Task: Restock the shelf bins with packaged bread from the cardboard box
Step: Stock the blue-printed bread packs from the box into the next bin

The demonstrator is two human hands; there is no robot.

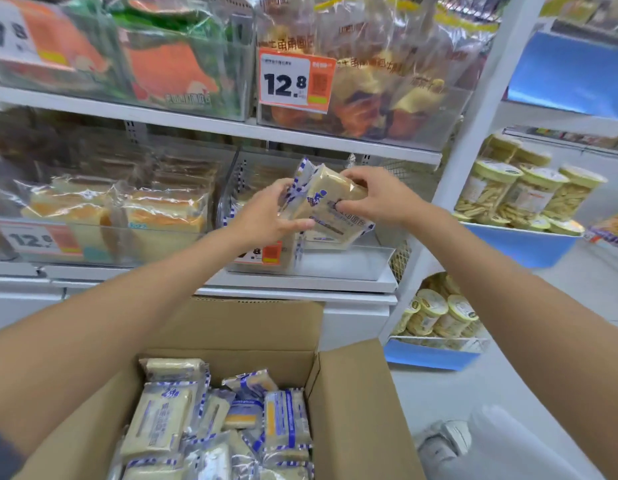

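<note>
A pale bread package (pixel 326 206) with blue-and-white checked edges is held tilted over the clear shelf bin (pixel 352 263) on the middle shelf. My left hand (pixel 269 216) grips its left side and my right hand (pixel 373 199) grips its top right. Another package of the same kind stands in the bin's left part, partly hidden by my left hand. Below, the open cardboard box (pixel 352 403) holds several more such bread packages (pixel 203 420).
Left of that bin, another clear bin (pixel 103 237) holds sliced bread packs. The upper shelf (pixel 214 128) carries bins of bagged bread with a 12.8 price tag (pixel 295 81). To the right, jars of snack sticks (pixel 529 195) stand on blue trays. A white shoe (pixel 446 441) is on the floor.
</note>
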